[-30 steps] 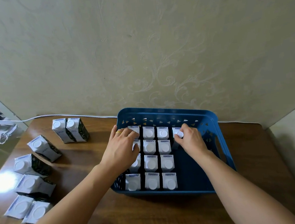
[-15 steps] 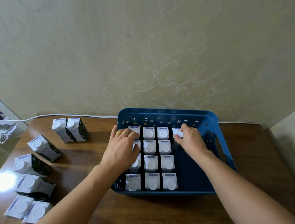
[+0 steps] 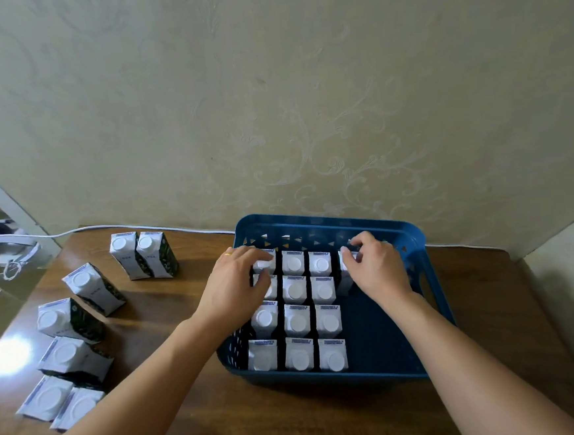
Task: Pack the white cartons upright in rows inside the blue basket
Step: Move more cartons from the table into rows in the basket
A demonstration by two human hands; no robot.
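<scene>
Twelve cartons (image 3: 295, 290) stand upright, caps up, in three columns inside basket (image 3: 327, 219) on desk (image 3: 491, 304). Left hand (image 3: 231, 287) covers the far-left ones, grip unclear. Right hand (image 3: 375, 268) grips a thirteenth carton (image 3: 346, 274), mostly hidden, far right. Eight more cartons (image 3: 88, 288) on desk left, nearest pair lying flat.

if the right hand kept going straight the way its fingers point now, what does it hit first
Probably the far wall of the blue basket: the right hand pinches the carton starting the fourth column, fingers pointing away toward that wall. Depth is hard to judge.

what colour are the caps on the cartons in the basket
White caps, matching the carton tops; head view.
</scene>
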